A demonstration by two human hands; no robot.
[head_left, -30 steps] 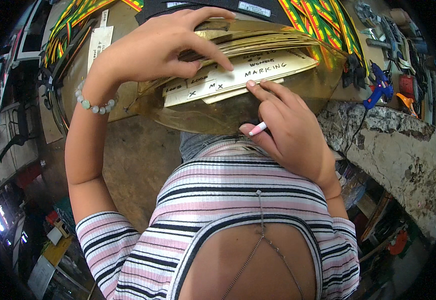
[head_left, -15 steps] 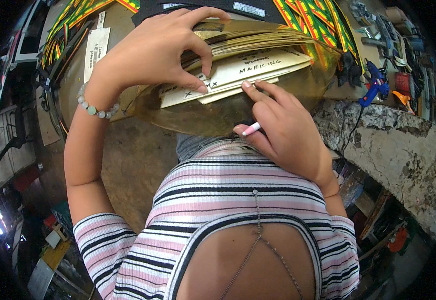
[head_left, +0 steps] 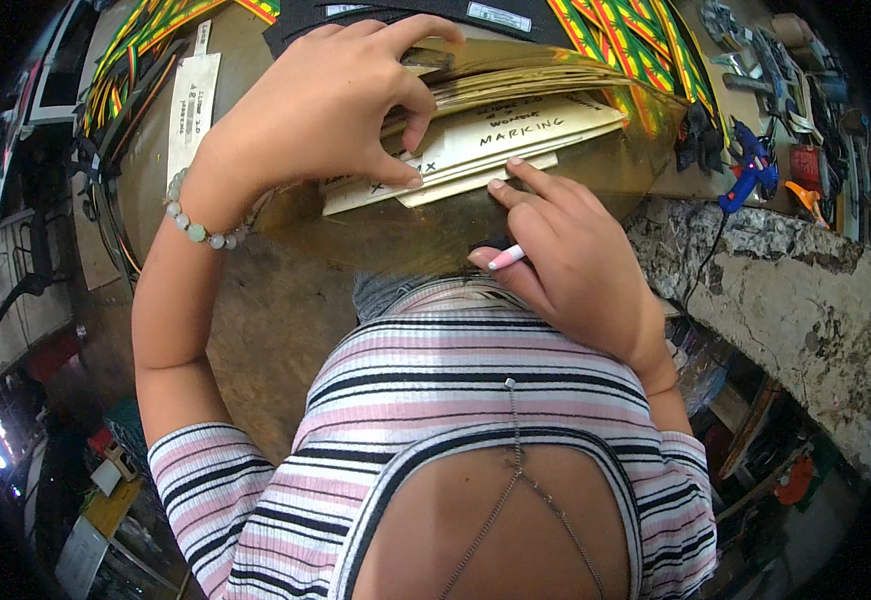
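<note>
My left hand [head_left: 341,95] curls over a thick stack of brown and cream card pattern pieces [head_left: 516,125] on the table, thumb and fingers pinching and lifting the upper sheets. A bead bracelet [head_left: 201,230] circles that wrist. My right hand [head_left: 566,265] rests at the stack's near edge, index finger pressing the cream sheets, with a small white and pink marker [head_left: 506,258] tucked under its fingers.
Green, yellow and red striped fabric [head_left: 626,40] and a black strip [head_left: 406,10] lie behind the stack. A blue glue gun [head_left: 751,165] and several tools sit at the right. The worn table edge [head_left: 786,290] runs along the right. A labelled card strip [head_left: 191,110] lies left.
My left hand's fingers have curled deeper into the stack and raised the top sheets. My right hand stayed at the near edge with the marker.
</note>
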